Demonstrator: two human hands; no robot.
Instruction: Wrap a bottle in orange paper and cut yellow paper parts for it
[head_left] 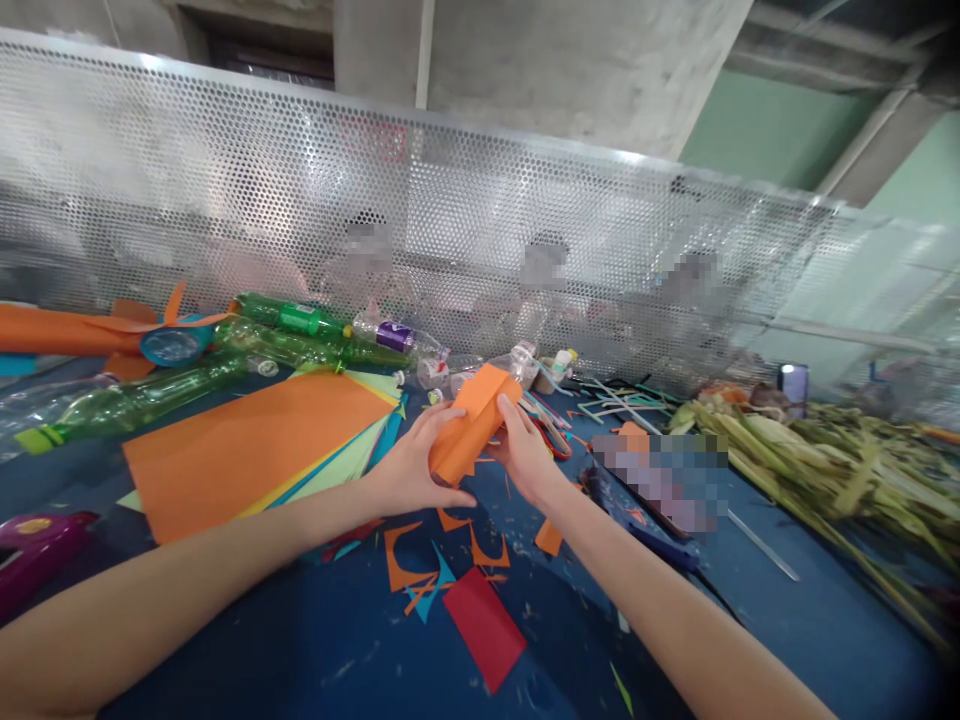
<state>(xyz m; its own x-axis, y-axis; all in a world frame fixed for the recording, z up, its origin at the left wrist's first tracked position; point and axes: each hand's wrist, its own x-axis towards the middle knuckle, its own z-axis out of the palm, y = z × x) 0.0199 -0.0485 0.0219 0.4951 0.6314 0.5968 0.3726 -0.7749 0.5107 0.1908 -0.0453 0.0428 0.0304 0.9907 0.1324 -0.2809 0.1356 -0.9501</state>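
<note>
Between my two hands is a folded or rolled piece of orange paper, the orange paper piece [471, 425], raised above the blue table. My left hand [420, 462] holds it from the left, thumb low and fingers along its upper left side. On its right side, my right hand [525, 445] grips the edge with bent fingers. Left of the hands lies a stack of coloured sheets with a large orange sheet [262, 440] on top. Below the hands are orange and blue scraps [405, 560] and a red paper piece [485, 628].
Green plastic bottles [165, 395] lie at the left, near a purple tool [45, 555]. A perforated metal screen [465, 220] stands behind the table [300, 660]. Thin sticks, a blue-handled tool [664, 545] and dry husks [832, 470] are at the right.
</note>
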